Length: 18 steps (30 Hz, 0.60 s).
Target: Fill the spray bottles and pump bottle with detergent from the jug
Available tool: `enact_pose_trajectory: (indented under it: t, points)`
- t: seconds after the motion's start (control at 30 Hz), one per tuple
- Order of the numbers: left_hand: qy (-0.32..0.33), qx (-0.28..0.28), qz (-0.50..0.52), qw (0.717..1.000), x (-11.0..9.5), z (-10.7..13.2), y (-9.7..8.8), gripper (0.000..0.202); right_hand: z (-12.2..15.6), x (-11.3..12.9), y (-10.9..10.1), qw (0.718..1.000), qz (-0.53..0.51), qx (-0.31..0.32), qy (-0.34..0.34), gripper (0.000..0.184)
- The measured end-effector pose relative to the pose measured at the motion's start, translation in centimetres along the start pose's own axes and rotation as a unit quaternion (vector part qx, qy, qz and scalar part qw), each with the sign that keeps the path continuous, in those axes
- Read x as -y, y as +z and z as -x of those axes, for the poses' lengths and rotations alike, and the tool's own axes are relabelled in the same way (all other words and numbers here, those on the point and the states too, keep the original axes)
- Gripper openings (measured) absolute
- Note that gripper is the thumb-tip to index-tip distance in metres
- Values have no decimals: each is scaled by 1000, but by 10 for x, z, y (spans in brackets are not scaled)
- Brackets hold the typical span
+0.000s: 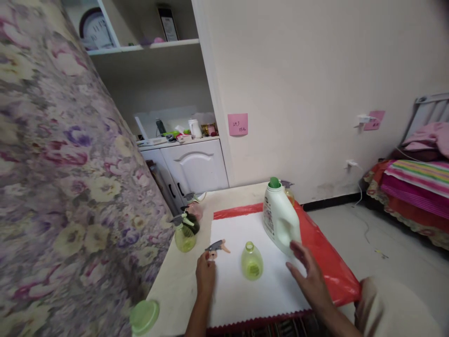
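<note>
My left hand (206, 274) has its fingers closed at the peach collar of a grey-and-peach trigger spray head (220, 246), which lies on the white sheet (228, 299). A translucent yellow-green spray bottle (251, 262) stands upright with its neck uncovered, between my two hands. To its right is a large pale green detergent jug (278, 217) with a darker green spout at its mouth. My right hand (310, 276) is open beside the lower part of the jug, thumb and fingers apart; whether it touches the jug I cannot tell.
Several spray bottles, one yellow-green (184, 238), cluster at the table's left edge. A pale green round lid or tub (144, 317) is at the near left corner. Red plastic (324, 248) covers the right side. A floral curtain (80, 187) hangs at left; a wall (298, 103) rises behind.
</note>
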<state>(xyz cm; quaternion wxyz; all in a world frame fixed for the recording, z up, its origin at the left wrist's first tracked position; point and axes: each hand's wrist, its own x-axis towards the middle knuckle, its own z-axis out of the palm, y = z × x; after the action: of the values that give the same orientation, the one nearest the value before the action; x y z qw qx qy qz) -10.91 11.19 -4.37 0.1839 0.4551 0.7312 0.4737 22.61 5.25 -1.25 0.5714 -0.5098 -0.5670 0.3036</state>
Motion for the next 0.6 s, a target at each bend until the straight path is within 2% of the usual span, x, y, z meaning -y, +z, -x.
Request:
enact_pose_trajectory:
  t: [0.13,0.23,0.3,0.4,0.53,0.6]
  points:
    - [28,-3,-38,999,-2,6,-8,39,-28,3,-26,996,17,-86,4,57]
    - [54,-17,-46,997,-11,19,-15,40,-52,2,-33,994,24,-104,15,64]
    - [78,-28,-42,996,-18,35,-14,42,-68,-1,-33,995,18,-95,30,68]
    - [102,-16,-14,995,-24,68,4,41,-87,-6,-28,997,0,-61,49,66]
    - [91,23,72,993,-21,106,40,40,-103,-7,-18,998,-7,-28,59,48]
    - [81,4,91,993,-17,115,54,40,-108,-4,-14,998,-4,-16,68,43]
